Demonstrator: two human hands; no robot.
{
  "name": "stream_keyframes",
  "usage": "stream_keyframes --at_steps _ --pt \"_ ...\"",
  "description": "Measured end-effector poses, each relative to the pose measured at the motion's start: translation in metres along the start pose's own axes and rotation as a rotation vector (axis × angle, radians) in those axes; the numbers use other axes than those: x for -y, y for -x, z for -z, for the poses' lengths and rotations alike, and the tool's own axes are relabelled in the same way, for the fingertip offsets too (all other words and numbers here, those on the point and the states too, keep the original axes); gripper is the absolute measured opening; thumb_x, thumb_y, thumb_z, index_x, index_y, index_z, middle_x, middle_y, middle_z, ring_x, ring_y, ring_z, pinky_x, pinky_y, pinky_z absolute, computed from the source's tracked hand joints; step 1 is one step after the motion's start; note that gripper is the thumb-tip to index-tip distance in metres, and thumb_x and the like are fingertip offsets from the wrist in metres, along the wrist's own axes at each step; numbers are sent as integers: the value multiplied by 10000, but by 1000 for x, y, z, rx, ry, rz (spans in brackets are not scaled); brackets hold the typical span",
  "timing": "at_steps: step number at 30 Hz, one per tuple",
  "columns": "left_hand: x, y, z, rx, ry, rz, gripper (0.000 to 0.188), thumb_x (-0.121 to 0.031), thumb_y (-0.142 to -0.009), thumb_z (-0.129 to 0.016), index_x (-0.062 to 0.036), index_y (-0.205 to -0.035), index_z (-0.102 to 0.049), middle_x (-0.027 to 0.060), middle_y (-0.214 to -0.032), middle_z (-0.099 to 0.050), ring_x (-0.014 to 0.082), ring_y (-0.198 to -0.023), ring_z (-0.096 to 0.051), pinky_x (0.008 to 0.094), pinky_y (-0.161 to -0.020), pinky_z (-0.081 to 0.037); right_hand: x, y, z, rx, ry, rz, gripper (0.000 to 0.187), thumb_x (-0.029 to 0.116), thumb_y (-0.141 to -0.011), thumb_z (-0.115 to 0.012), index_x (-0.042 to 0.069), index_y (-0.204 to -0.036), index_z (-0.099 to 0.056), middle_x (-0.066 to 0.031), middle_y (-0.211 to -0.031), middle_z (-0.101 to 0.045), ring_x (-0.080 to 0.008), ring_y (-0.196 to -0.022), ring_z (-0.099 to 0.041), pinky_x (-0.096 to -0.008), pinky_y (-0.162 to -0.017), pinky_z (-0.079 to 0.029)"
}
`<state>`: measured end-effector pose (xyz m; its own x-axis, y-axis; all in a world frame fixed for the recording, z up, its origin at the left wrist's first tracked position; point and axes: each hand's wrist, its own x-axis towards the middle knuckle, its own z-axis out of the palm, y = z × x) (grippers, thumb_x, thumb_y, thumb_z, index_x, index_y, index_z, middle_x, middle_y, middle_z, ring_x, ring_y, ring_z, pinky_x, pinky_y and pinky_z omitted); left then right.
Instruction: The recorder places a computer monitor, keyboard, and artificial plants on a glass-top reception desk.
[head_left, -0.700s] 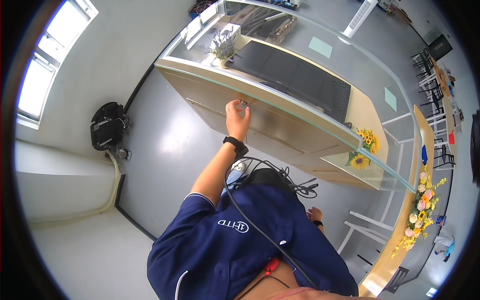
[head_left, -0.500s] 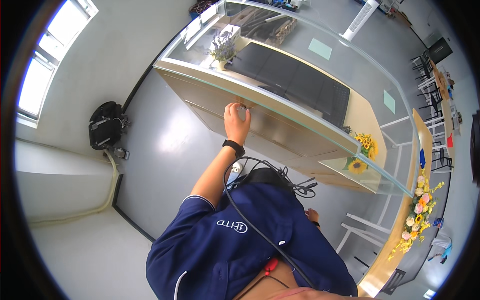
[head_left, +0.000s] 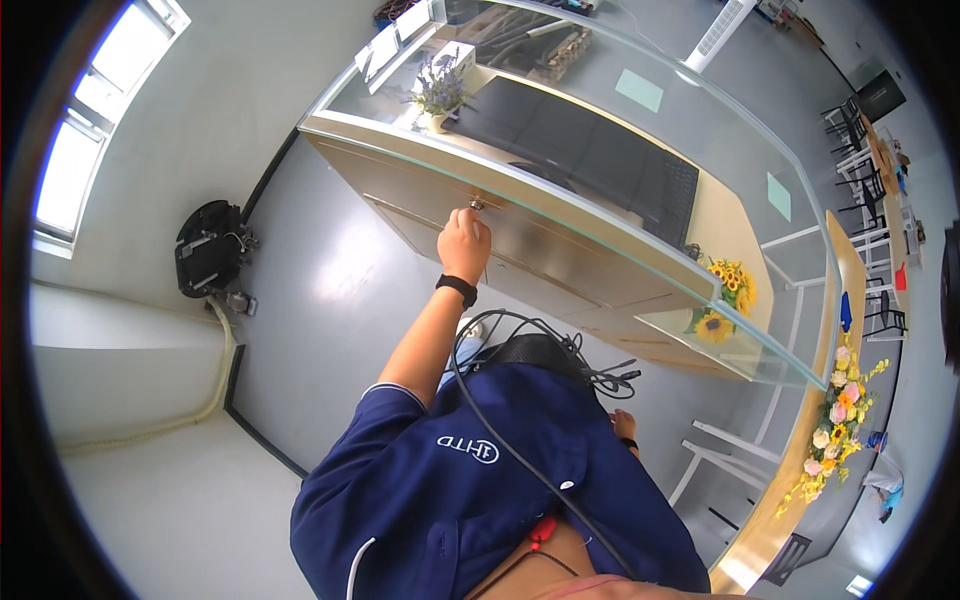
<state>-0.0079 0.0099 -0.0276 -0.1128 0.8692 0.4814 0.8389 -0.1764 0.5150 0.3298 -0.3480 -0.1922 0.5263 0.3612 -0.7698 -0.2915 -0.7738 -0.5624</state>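
Note:
My left hand (head_left: 464, 246) reaches out to the front of a wooden display cabinet (head_left: 560, 262), a dark band on its wrist. Its fingers are drawn together in a pinch at a small metal knob (head_left: 477, 204) on a drawer front under the glass top. The fingertips meet the knob's lower edge; how firmly they grip it is partly hidden. Low beside my body hangs my right hand (head_left: 624, 424), also with a dark wristband. Only part of it shows past my shirt, too little to read its fingers.
Under the glass are a dark folding panel (head_left: 580, 145), a potted lavender plant (head_left: 437, 95) and sunflowers (head_left: 733, 285). A black cable loop (head_left: 530, 330) hangs at my waist. A black machine (head_left: 212, 250) stands by the left wall. Flowers (head_left: 838, 420) lie along a wooden counter at right.
My left hand has dropped slightly down and left, and its curved fingers have come together at the knob. The knob shows more plainly now. My right hand stays low at my side.

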Motion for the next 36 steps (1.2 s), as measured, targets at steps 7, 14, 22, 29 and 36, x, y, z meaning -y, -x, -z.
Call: stream_keyframes --at_steps 7,14,22,29,36 --pt "-18 2 9 -115 245 207 283 -192 -700 -604 -30 -881 -459 88 -845 -503 206 -617 -539 338 -567 -427 -8 9 12 -76 -58 -44 232 213 -807 -482 26 -944 -493 -106 -798 -584 -173 -540 -565 -239 -401 -413" --pt "-18 -22 20 -163 119 -64 218 -132 -691 -593 -29 -849 -484 106 -863 -521 261 -720 -535 357 -628 -428 19 -10 22 -146 -73 283 190 170 -821 -473 22 -936 -506 -98 -782 -589 -151 -604 -565 -225 -534 -436" --pt "-12 -15 32 -145 149 -153 176 -45 -702 -551 -24 -876 -539 120 -897 -541 280 -808 -523 346 -710 -428 215 93 4 -259 -203 972 197 110 -858 -435 -20 -977 -523 -110 -869 -590 -146 -726 -556 -250 -678 -445" --pt "-2 -26 53 8 185 -277 228 -6 -654 -519 -24 -874 -578 98 -889 -564 273 -796 -527 350 -709 -432 313 195 -92 278 47 1290 202 88 -850 -441 -5 -1000 -539 -96 -873 -590 -143 -711 -564 -247 -667 -452" --pt "8 -39 67 247 264 -304 279 -6 -662 -508 -40 -931 -574 99 -938 -550 276 -864 -512 363 -772 -410 312 196 -232 619 366 1341 231 88 -801 -494 -3 -1008 -539 -112 -1006 -548 -201 -884 -545 -284 -732 -452"
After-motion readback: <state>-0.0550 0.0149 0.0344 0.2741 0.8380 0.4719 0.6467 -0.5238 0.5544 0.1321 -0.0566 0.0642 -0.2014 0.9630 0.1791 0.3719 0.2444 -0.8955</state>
